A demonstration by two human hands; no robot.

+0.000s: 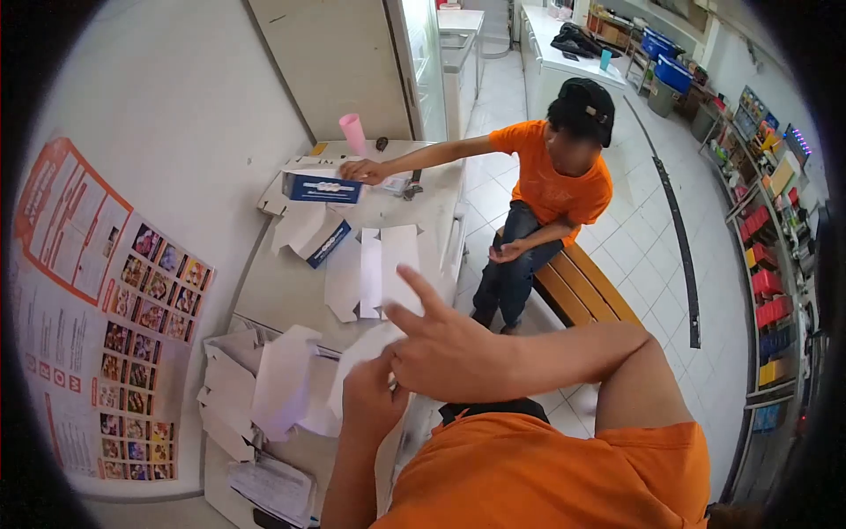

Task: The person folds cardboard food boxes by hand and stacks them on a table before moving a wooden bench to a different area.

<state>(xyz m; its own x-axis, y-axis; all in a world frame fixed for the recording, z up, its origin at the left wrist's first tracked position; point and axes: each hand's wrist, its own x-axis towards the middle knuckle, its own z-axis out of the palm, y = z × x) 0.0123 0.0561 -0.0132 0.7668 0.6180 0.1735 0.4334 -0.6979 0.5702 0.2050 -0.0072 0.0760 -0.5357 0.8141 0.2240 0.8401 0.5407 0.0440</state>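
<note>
My right hand (449, 353) is raised over the near edge of the table, with some fingers stretched out and spread. My left hand (374, 392) is close against it, its fingers curled in. Whatever they hold, if anything, is hidden. Just behind my hands lies a white carton piece (352, 366), partly covered. Folded white cartons (286, 379) stand to the left of my left hand. Beyond my right hand lies an unfolded white carton (388, 260). Farther off, a half-formed carton (317, 238) shows a blue printed side.
Opposite, a co-worker in an orange shirt (564, 181) sits on a wooden bench (586, 286), one hand on a blue-and-white box (322, 188). A pink cup (352, 134) stands at the table's (273, 300) far end. Papers (273, 489) lie at the near left. Shelves (767, 264) line the right.
</note>
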